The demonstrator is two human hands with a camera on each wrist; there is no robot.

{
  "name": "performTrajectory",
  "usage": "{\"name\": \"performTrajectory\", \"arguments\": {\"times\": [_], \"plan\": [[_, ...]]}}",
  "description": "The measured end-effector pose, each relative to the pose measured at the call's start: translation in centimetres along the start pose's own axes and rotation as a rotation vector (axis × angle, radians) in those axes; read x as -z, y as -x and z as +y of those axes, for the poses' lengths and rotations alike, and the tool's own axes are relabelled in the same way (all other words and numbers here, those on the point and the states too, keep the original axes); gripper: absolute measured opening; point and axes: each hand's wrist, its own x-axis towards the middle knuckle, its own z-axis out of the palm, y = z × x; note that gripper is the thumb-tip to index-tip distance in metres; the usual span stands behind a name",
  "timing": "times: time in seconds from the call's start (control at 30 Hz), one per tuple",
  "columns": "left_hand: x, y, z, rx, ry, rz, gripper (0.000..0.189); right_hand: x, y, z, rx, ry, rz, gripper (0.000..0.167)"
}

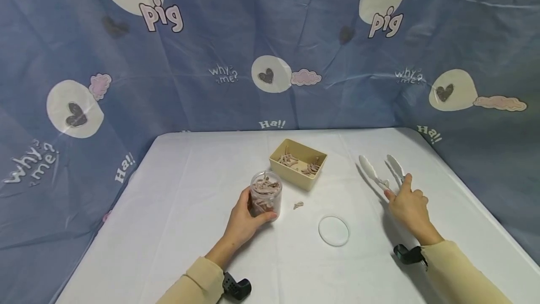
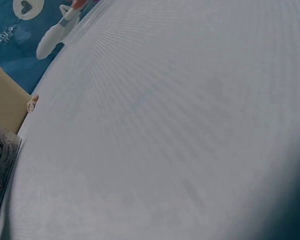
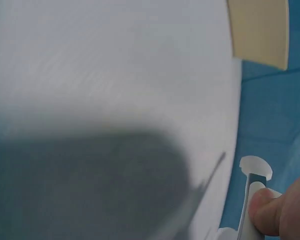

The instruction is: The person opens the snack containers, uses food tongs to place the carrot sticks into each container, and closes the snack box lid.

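My left hand (image 1: 242,224) holds a clear round jar (image 1: 266,196) upright around its side, with the thumb across the front. Brownish, strip-like dried pieces fill the jar, whose top is uncovered. Off to the right, my right hand (image 1: 409,206) grips a pair of tongs (image 1: 370,169) with pale, spoon-shaped tips spread apart and nothing between them. In the right wrist view the thumb (image 3: 270,212) presses on a tong arm. Behind the jar stands a yellow rectangular box (image 1: 291,174) with more of the same pieces inside.
One small dried piece (image 1: 298,205) lies on the white-covered table (image 1: 202,191), to the right of the jar. Nearer the front lies a thin white ring (image 1: 335,246). A blue printed cloth (image 1: 202,102) hangs behind the table.
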Motion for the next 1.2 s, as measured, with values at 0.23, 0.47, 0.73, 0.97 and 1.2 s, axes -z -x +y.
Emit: {"name": "performTrajectory", "arguments": {"times": [0.23, 0.47, 0.73, 0.97, 1.2], "plan": [[0.0, -0.1, 0.1, -0.013, -0.002, -0.003, 0.093, -0.4, -0.1, 0.7, -0.072, -0.003, -0.043, 0.08], [0.1, -0.2, 0.2, -0.015, -0.007, 0.0, 0.093, -0.4, -0.2, 0.7, -0.099, 0.002, -0.105, 0.082], [0.1, -0.2, 0.3, -0.001, -0.026, 0.002, 0.091, 0.3, -0.3, 0.5, -0.066, 0.092, -0.141, 0.084], [0.1, 0.0, 0.2, 0.005, -0.017, 0.009, 0.093, 1.0, 0.8, -1.7, 0.084, 0.223, -0.045, 0.077], [0.0, 0.0, 0.0, 0.017, 0.003, 0.008, 0.095, -0.4, 3.7, -6.6, 0.409, 0.165, -0.156, 0.074]]}}
